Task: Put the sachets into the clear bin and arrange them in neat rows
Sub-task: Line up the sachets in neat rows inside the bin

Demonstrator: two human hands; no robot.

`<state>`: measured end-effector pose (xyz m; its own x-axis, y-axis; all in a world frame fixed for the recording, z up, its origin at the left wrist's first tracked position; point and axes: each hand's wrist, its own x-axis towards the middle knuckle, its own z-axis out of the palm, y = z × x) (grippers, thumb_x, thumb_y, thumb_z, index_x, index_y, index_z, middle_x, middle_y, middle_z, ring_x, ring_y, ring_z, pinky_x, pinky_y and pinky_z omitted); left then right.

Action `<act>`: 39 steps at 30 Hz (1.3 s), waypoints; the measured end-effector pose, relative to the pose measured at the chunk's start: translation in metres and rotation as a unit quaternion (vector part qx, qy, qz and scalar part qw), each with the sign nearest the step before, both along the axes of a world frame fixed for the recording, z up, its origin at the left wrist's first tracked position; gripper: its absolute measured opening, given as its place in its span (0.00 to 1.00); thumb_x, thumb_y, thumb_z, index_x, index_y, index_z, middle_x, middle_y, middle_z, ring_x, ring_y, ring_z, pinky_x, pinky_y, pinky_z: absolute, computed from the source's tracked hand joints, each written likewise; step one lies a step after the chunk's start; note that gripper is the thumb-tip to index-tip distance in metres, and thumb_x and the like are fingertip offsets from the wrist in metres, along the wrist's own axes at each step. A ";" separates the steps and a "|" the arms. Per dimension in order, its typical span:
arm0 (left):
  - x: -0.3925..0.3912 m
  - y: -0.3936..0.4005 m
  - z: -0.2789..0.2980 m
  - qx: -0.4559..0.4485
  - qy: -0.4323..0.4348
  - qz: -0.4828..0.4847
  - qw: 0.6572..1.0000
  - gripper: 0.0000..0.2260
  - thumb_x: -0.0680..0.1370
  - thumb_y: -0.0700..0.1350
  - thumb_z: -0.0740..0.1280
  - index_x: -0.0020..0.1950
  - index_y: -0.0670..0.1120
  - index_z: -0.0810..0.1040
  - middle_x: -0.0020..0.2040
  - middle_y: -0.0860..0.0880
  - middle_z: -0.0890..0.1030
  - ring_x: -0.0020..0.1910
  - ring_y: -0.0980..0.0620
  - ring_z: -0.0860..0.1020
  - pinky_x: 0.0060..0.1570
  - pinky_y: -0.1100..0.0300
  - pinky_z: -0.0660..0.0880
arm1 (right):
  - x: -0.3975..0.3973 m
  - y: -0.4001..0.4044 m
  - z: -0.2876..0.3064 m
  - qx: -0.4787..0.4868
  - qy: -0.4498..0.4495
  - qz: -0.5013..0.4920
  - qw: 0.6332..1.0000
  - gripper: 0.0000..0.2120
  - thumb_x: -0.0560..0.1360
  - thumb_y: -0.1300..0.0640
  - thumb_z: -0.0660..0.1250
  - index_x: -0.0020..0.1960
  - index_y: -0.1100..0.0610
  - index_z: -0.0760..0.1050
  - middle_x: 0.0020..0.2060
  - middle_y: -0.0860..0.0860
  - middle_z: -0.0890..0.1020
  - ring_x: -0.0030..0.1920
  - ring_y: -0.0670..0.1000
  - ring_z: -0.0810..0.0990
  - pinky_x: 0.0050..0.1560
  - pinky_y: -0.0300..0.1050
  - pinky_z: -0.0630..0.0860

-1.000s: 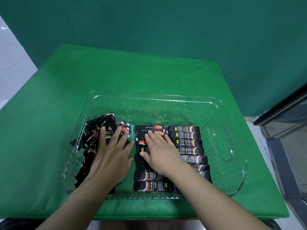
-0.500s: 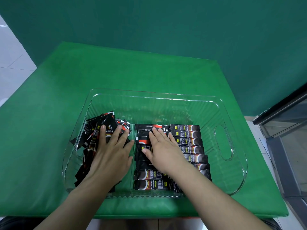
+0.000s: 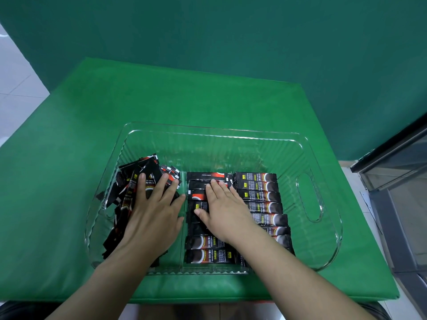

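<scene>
Inside one clear ribbed plastic bin [image 3: 309, 162] on a green padded worktop [image 3: 115, 112], two hands lay flat, fingers straight, neither grip curled round anything. One left hand [image 3: 152, 215] pressed a loose heap of glossy black sachets [image 3: 129, 188]. One right hand [image 3: 225, 213] rested on the middle row of sachets [image 3: 208, 255], about eight flat sticks; a second neat row [image 3: 261, 192] of at least six lay just beside it.
</scene>
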<state>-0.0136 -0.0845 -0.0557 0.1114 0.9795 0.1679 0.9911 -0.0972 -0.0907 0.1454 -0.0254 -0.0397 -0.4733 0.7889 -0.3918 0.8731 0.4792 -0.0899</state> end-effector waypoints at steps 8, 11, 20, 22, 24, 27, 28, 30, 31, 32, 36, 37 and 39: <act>0.000 0.000 0.001 0.001 0.002 0.002 1.000 0.24 0.64 0.52 0.77 0.57 0.44 0.83 0.63 0.39 0.78 0.68 0.38 0.71 0.69 0.34 0.42 | -0.002 -0.007 0.012 0.037 -0.039 -0.042 0.998 0.33 0.81 0.40 0.44 0.77 0.59 0.43 0.76 0.61 0.45 0.76 0.60 0.38 0.72 0.55 0.33; 0.000 0.000 0.000 -0.003 0.006 0.005 1.000 0.24 0.64 0.53 0.77 0.57 0.45 0.83 0.63 0.40 0.78 0.68 0.39 0.71 0.69 0.34 0.42 | -0.005 -0.008 0.014 0.040 -0.084 -0.067 0.993 0.34 0.80 0.39 0.43 0.77 0.60 0.43 0.75 0.65 0.50 0.75 0.64 0.40 0.71 0.59 0.32; -0.001 -0.001 -0.001 -0.002 0.005 0.002 1.000 0.24 0.64 0.53 0.77 0.57 0.44 0.82 0.63 0.39 0.77 0.68 0.38 0.71 0.69 0.34 0.42 | -0.008 -0.006 0.009 0.043 -0.097 -0.060 0.993 0.35 0.80 0.38 0.42 0.77 0.61 0.44 0.74 0.66 0.52 0.75 0.64 0.43 0.70 0.60 0.32; -0.001 0.000 -0.001 -0.001 0.007 0.001 1.000 0.24 0.64 0.53 0.77 0.57 0.44 0.82 0.63 0.39 0.77 0.68 0.38 0.71 0.69 0.34 0.43 | -0.008 -0.005 0.010 0.044 -0.097 -0.056 0.993 0.35 0.80 0.38 0.42 0.77 0.61 0.44 0.74 0.66 0.52 0.75 0.64 0.43 0.70 0.60 0.31; -0.001 0.000 -0.001 0.001 0.003 -0.001 1.000 0.24 0.64 0.52 0.77 0.57 0.44 0.83 0.63 0.39 0.78 0.67 0.38 0.71 0.69 0.34 0.43 | -0.009 -0.005 0.010 0.046 -0.096 -0.055 0.993 0.35 0.80 0.38 0.42 0.77 0.60 0.44 0.74 0.66 0.52 0.75 0.64 0.43 0.70 0.60 0.31; -0.001 0.000 -0.001 0.001 0.003 0.000 1.000 0.24 0.64 0.52 0.77 0.56 0.44 0.83 0.63 0.39 0.78 0.67 0.38 0.71 0.69 0.34 0.42 | -0.009 -0.007 0.012 0.056 -0.078 -0.059 0.994 0.34 0.80 0.39 0.43 0.77 0.59 0.45 0.75 0.65 0.51 0.75 0.63 0.42 0.70 0.60 0.31; -0.001 0.000 -0.001 0.001 0.003 0.001 1.000 0.24 0.64 0.52 0.77 0.56 0.44 0.83 0.63 0.39 0.78 0.68 0.38 0.71 0.69 0.34 0.42 | -0.009 -0.008 0.013 0.065 -0.058 -0.060 0.994 0.33 0.80 0.39 0.44 0.77 0.58 0.46 0.75 0.65 0.51 0.75 0.63 0.42 0.70 0.60 0.31; -0.001 0.000 -0.001 0.000 0.005 0.002 1.000 0.24 0.64 0.52 0.77 0.57 0.43 0.83 0.63 0.39 0.77 0.68 0.38 0.70 0.69 0.34 0.42 | -0.012 -0.009 0.014 0.088 -0.003 -0.047 0.995 0.29 0.81 0.42 0.48 0.77 0.54 0.49 0.74 0.63 0.54 0.75 0.62 0.45 0.71 0.60 0.32; -0.001 0.000 0.000 -0.001 0.006 0.002 1.000 0.24 0.64 0.52 0.77 0.56 0.43 0.83 0.63 0.39 0.77 0.68 0.38 0.70 0.69 0.34 0.41 | -0.014 -0.009 0.014 0.094 0.020 -0.034 0.995 0.26 0.81 0.44 0.49 0.77 0.52 0.51 0.72 0.61 0.57 0.74 0.61 0.48 0.71 0.60 0.33; -0.001 0.000 0.000 -0.001 0.006 0.002 1.000 0.24 0.63 0.52 0.77 0.56 0.43 0.83 0.63 0.39 0.77 0.68 0.38 0.71 0.69 0.34 0.41 | -0.017 -0.008 0.014 0.094 0.034 -0.020 0.995 0.25 0.81 0.47 0.51 0.76 0.49 0.52 0.70 0.59 0.59 0.73 0.60 0.51 0.72 0.61 0.35; 0.000 0.000 0.000 0.002 0.008 0.002 1.000 0.22 0.64 0.51 0.77 0.54 0.43 0.83 0.62 0.39 0.78 0.67 0.38 0.71 0.69 0.35 0.41 | -0.032 -0.003 0.010 0.083 0.047 0.015 0.995 0.23 0.79 0.52 0.55 0.73 0.46 0.58 0.67 0.57 0.60 0.69 0.59 0.55 0.72 0.62 0.38; 0.000 0.000 0.000 0.003 0.006 0.001 1.000 0.21 0.64 0.51 0.77 0.53 0.43 0.83 0.62 0.39 0.78 0.67 0.38 0.71 0.69 0.35 0.41 | -0.034 -0.002 0.009 0.084 0.052 0.016 0.995 0.22 0.79 0.52 0.55 0.72 0.47 0.60 0.66 0.56 0.60 0.69 0.59 0.55 0.72 0.62 0.39; 0.000 0.000 -0.001 0.006 0.004 0.000 1.000 0.20 0.64 0.50 0.77 0.53 0.43 0.83 0.62 0.39 0.78 0.67 0.37 0.72 0.69 0.35 0.41 | -0.037 -0.001 0.007 0.086 0.055 0.011 0.995 0.20 0.79 0.51 0.55 0.70 0.47 0.62 0.65 0.56 0.61 0.68 0.58 0.56 0.72 0.62 0.39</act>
